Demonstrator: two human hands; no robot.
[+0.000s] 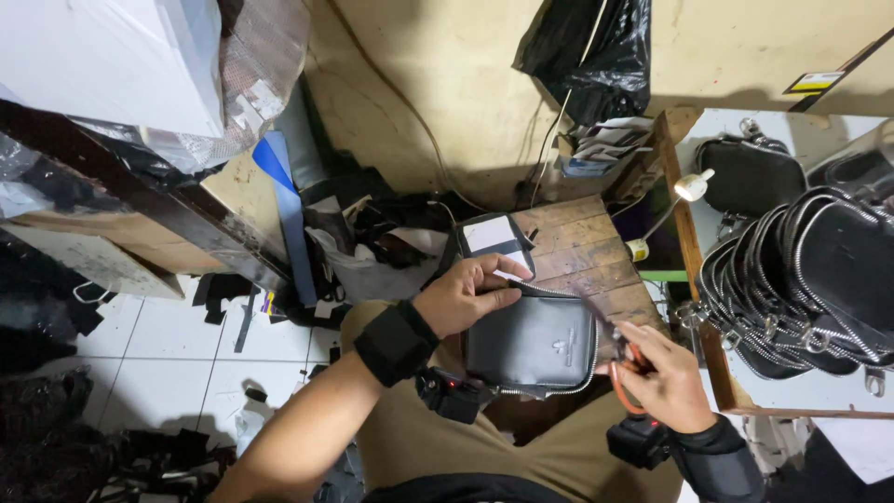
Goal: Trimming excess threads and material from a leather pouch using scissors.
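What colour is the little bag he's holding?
The small zippered bag is black with a silver zip around its edge, seen in the head view.

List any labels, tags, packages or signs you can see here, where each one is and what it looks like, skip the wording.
Sticker label: upper right on the beige board, small rectangle, yellow, white and black.
Card insert: in the open flap of the black pouch held by the left hand, white rectangle with a dark band.
Paper packets: stacked by the wall under the black plastic bag, whitish-blue.
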